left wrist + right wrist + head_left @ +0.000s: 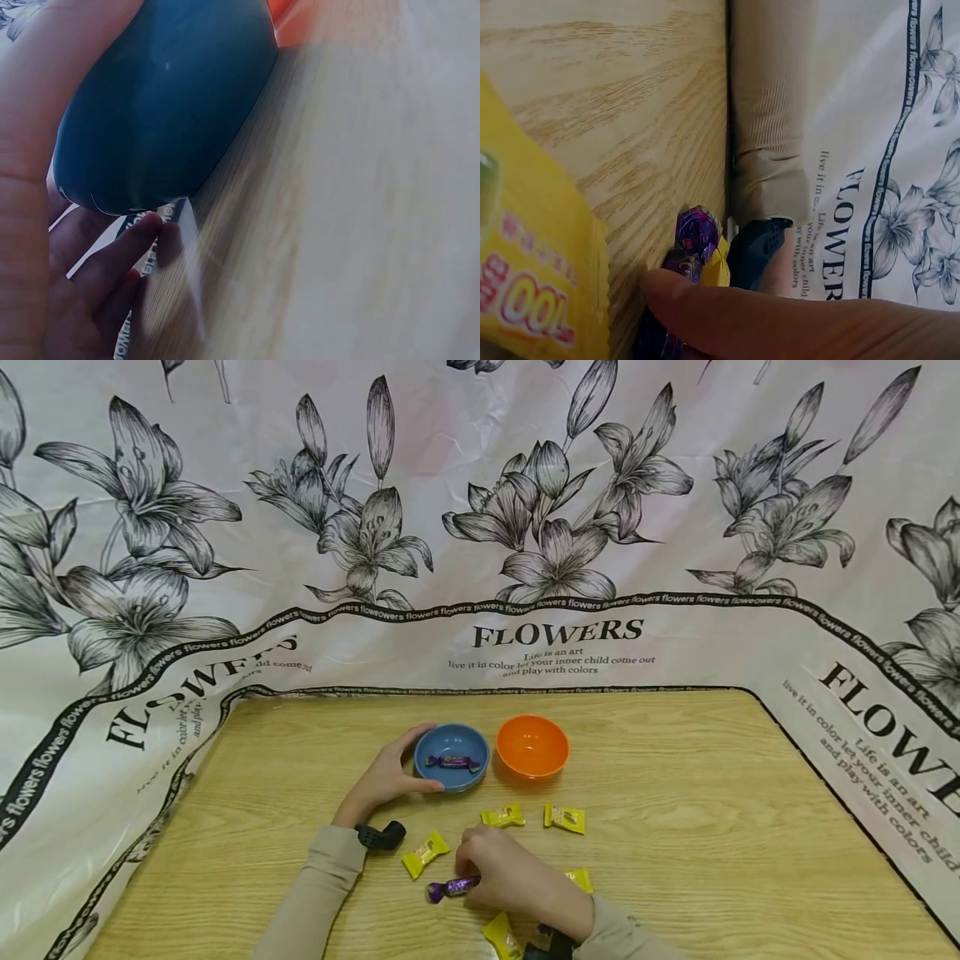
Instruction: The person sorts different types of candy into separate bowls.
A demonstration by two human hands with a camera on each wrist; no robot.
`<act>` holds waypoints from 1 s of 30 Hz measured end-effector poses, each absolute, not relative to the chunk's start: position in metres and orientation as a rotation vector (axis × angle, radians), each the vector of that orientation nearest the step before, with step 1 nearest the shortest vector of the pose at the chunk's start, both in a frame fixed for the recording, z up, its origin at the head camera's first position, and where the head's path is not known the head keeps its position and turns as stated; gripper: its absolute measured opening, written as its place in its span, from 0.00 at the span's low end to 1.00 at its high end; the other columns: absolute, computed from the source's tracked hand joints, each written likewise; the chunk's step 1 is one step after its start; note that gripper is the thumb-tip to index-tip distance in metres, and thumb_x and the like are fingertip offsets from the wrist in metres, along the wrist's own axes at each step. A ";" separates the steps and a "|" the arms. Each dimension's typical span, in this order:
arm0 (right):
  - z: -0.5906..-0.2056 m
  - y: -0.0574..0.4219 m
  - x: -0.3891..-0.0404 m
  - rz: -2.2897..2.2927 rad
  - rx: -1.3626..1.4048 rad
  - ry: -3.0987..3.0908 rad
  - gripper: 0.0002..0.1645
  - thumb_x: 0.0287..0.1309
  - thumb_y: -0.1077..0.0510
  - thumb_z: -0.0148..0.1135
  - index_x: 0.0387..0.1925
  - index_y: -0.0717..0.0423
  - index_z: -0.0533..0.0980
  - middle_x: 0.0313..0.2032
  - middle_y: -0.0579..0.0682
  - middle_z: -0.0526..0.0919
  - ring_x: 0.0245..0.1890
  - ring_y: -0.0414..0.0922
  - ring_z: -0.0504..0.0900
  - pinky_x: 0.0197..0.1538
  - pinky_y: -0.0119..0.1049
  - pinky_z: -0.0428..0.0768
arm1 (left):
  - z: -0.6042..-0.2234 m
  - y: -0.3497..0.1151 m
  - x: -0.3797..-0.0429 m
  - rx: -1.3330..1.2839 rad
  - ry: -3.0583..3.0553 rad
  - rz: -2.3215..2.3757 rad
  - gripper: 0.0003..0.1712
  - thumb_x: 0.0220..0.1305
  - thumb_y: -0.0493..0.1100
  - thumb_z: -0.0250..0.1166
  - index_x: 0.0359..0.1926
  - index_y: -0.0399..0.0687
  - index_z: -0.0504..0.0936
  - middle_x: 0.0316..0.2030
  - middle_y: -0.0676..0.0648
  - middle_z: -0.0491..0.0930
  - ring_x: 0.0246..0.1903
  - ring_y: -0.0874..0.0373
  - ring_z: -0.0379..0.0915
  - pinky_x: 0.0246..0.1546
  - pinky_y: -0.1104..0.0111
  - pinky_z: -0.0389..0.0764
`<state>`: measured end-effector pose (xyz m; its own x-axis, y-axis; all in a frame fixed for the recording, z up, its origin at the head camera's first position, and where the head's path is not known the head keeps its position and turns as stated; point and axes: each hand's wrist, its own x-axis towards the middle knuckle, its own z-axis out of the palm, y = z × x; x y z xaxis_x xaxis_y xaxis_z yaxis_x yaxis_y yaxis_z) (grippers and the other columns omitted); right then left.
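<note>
My left hand (pixel 390 772) grips the side of a blue bowl (pixel 452 735), thumb at the near rim and fingers round the far left. In the left wrist view the blue bowl (pixel 165 105) fills the upper left, its base by the fingers. One purple wrapped candy (pixel 453 763) lies inside the bowl. Nearer the front, my right hand (pixel 517 872) pinches another purple wrapped candy (pixel 459 886) at its right end. In the right wrist view, the thumb presses on this purple candy (pixel 694 240); the other fingertips are mostly hidden.
An orange bowl (pixel 532 747) stands just right of the blue one. Several yellow wrapped candies lie around the right hand, among them one on the left (pixel 426 854), one behind (pixel 564 818) and one in front (pixel 502 935). A flower-printed cloth (pixel 555 652) rises behind the wooden table (pixel 675 827).
</note>
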<state>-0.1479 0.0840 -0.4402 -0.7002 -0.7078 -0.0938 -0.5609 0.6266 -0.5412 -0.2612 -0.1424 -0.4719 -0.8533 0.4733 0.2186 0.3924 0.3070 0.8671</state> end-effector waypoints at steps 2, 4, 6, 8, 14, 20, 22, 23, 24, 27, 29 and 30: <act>-0.442 0.084 -0.148 -0.698 -1.023 2.563 0.13 0.38 0.66 0.79 0.28 0.52 0.85 0.26 0.37 0.74 0.27 0.31 0.69 0.32 0.23 0.73 | -0.472 -0.143 -0.262 0.822 2.473 1.609 0.56 0.47 0.39 0.81 0.74 0.38 0.61 0.71 0.38 0.63 0.72 0.42 0.54 0.71 0.46 0.54; -0.443 0.084 -0.148 -0.694 -1.022 2.571 0.13 0.38 0.67 0.78 0.28 0.51 0.85 0.27 0.37 0.74 0.27 0.31 0.69 0.32 0.23 0.73 | -0.473 -0.143 -0.262 0.823 2.471 1.612 0.56 0.47 0.39 0.81 0.74 0.38 0.61 0.70 0.38 0.64 0.72 0.42 0.54 0.71 0.46 0.54; -0.444 0.084 -0.148 -0.694 -1.021 2.573 0.14 0.38 0.67 0.78 0.29 0.51 0.85 0.27 0.37 0.75 0.28 0.31 0.69 0.33 0.23 0.73 | -0.473 -0.142 -0.262 0.825 2.469 1.613 0.56 0.47 0.39 0.81 0.74 0.38 0.61 0.70 0.38 0.64 0.72 0.42 0.54 0.71 0.46 0.54; -0.444 0.084 -0.148 -0.694 -1.018 2.573 0.13 0.39 0.68 0.77 0.29 0.51 0.85 0.27 0.37 0.75 0.28 0.31 0.69 0.33 0.23 0.73 | -0.472 -0.142 -0.262 0.827 2.467 1.615 0.55 0.47 0.38 0.81 0.74 0.38 0.61 0.70 0.38 0.64 0.71 0.42 0.55 0.71 0.46 0.54; -0.444 0.084 -0.148 -0.665 -1.040 2.592 0.12 0.43 0.70 0.74 0.28 0.52 0.85 0.26 0.38 0.75 0.27 0.32 0.69 0.32 0.24 0.73 | -0.472 -0.142 -0.262 0.816 2.469 1.617 0.56 0.47 0.39 0.81 0.74 0.37 0.61 0.70 0.37 0.64 0.71 0.41 0.54 0.71 0.46 0.54; -0.440 0.082 -0.148 -0.617 -1.075 2.600 0.10 0.44 0.69 0.74 0.29 0.53 0.85 0.26 0.38 0.75 0.28 0.31 0.70 0.33 0.24 0.74 | -0.473 -0.143 -0.262 0.803 2.448 1.638 0.57 0.46 0.40 0.82 0.74 0.37 0.61 0.70 0.38 0.65 0.71 0.43 0.56 0.71 0.49 0.56; -0.439 0.082 -0.148 -0.617 -1.068 2.601 0.10 0.44 0.69 0.73 0.29 0.52 0.85 0.26 0.38 0.75 0.29 0.32 0.70 0.34 0.24 0.74 | -0.482 -0.145 -0.268 0.801 2.454 1.642 0.57 0.45 0.42 0.83 0.74 0.41 0.61 0.70 0.41 0.65 0.71 0.45 0.55 0.72 0.50 0.55; -0.438 0.082 -0.148 -0.621 -1.064 2.600 0.10 0.44 0.69 0.73 0.28 0.52 0.85 0.26 0.38 0.74 0.28 0.32 0.70 0.34 0.24 0.73 | -0.487 -0.146 -0.270 0.800 2.460 1.642 0.58 0.45 0.44 0.83 0.74 0.42 0.62 0.70 0.43 0.65 0.71 0.46 0.55 0.72 0.50 0.55; -0.437 0.082 -0.148 -0.630 -1.064 2.600 0.10 0.44 0.69 0.73 0.28 0.52 0.85 0.26 0.38 0.74 0.28 0.32 0.69 0.33 0.24 0.73 | -0.492 -0.147 -0.273 0.797 2.463 1.643 0.58 0.44 0.45 0.83 0.74 0.44 0.62 0.70 0.44 0.66 0.72 0.47 0.56 0.72 0.50 0.55; -0.434 0.082 -0.149 -0.660 -1.074 2.597 0.10 0.44 0.69 0.72 0.28 0.52 0.85 0.26 0.38 0.74 0.28 0.33 0.69 0.33 0.24 0.72 | -0.506 -0.149 -0.281 0.804 2.474 1.645 0.60 0.43 0.49 0.84 0.75 0.47 0.62 0.70 0.48 0.66 0.72 0.49 0.56 0.72 0.51 0.56; -0.431 0.082 -0.151 -0.673 -1.091 2.602 0.10 0.43 0.69 0.72 0.27 0.52 0.85 0.25 0.37 0.73 0.28 0.33 0.69 0.33 0.24 0.72 | -0.506 -0.149 -0.281 0.810 2.474 1.647 0.60 0.43 0.50 0.84 0.75 0.46 0.62 0.70 0.47 0.66 0.72 0.48 0.56 0.72 0.51 0.56; -0.429 0.083 -0.151 -0.676 -1.105 2.609 0.10 0.43 0.69 0.72 0.27 0.52 0.85 0.26 0.37 0.74 0.28 0.33 0.69 0.33 0.24 0.72 | -0.506 -0.149 -0.281 0.814 2.470 1.650 0.60 0.43 0.50 0.84 0.75 0.46 0.61 0.70 0.47 0.66 0.71 0.48 0.56 0.72 0.51 0.56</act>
